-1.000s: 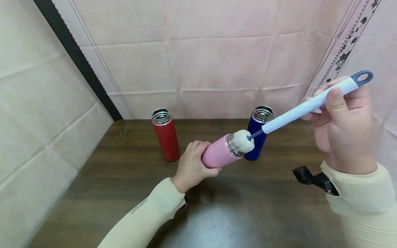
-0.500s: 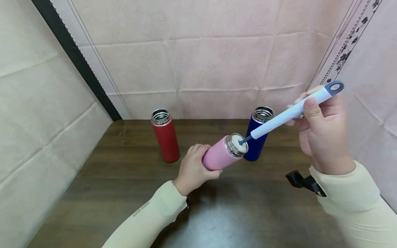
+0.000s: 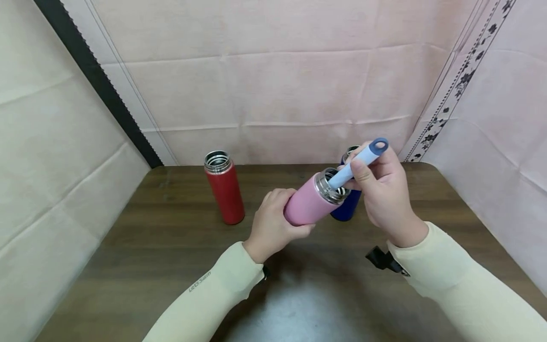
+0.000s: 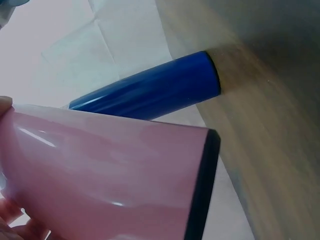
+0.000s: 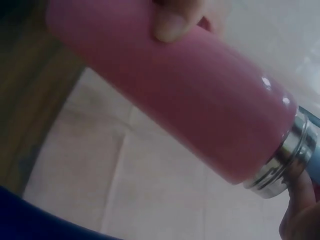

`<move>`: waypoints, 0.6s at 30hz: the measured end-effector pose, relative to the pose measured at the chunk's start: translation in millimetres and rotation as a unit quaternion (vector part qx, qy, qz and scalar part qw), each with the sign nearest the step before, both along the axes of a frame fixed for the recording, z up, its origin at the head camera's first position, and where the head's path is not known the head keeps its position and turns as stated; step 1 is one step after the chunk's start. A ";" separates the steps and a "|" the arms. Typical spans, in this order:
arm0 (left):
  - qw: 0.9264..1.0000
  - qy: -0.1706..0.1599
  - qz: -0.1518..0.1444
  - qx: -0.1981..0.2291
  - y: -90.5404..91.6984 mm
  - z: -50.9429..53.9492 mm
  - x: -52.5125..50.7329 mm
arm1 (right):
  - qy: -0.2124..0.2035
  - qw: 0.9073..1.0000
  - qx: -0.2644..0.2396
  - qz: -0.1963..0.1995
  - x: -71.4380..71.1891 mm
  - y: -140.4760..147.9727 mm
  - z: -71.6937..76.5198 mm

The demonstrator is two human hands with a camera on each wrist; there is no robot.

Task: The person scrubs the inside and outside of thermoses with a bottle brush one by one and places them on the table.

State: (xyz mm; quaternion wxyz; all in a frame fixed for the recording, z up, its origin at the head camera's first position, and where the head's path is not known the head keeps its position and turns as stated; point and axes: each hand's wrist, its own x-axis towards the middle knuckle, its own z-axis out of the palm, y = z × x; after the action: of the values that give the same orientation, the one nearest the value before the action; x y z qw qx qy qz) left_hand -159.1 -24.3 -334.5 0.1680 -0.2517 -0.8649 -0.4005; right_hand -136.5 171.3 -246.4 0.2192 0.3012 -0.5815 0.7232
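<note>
My left hand (image 3: 273,225) grips a pink bottle (image 3: 309,202), tilted with its open steel mouth toward the upper right. The bottle's body and dark base fill much of the left wrist view. In my right hand (image 3: 386,194) is a bottle brush, its light blue handle (image 3: 352,166) pinched between thumb and fingers near the dark blue loop end. The handle's lower part enters the mouth; the white sponge head is hidden inside. In the right wrist view, the steel neck (image 5: 285,160) has a finger of the right hand close beside it.
A red bottle (image 3: 224,190) without a lid stands upright on the wooden table (image 3: 171,266) to the left. Behind the right hand stands a blue bottle (image 3: 346,206), partly covered. Pale cloth (image 3: 299,85) hangs at the back and both sides.
My right hand has moved left and down, pushing the brush deep into the pink bottle. The white sponge head, outside the mouth at first, has gone inside. The left hand keeps its grip.
</note>
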 end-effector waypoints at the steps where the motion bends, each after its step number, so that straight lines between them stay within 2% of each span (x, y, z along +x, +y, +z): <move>1: 1.000 -0.004 0.002 0.003 -1.1 -0.4 0.1 | -0.009 1.000 0.003 -0.001 -0.4 -0.9 0.3; 3: 1.000 -0.009 0.001 0.006 -2.9 -1.8 -0.4 | -0.019 1.000 -0.003 0.001 -0.9 -1.4 1.5; 8: 1.000 -0.001 -0.001 0.001 -8.5 -5.5 -0.7 | -0.014 0.998 -0.065 0.002 -0.1 5.6 12.4; 15: 1.000 -0.006 0.004 -0.005 -19.1 -13.0 -0.2 | -0.001 0.982 -0.181 0.058 3.7 29.6 33.1; 18: 1.000 -0.007 -0.002 -0.011 -19.9 -13.1 0.0 | 0.009 0.977 -0.203 0.058 5.9 36.7 36.9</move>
State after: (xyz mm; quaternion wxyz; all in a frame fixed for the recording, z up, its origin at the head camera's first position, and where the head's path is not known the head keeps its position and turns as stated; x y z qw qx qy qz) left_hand -159.2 -44.1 -347.6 0.1582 -0.2527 -0.8697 -0.3933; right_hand -130.6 208.0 -209.5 0.2382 0.2900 -0.4023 0.8351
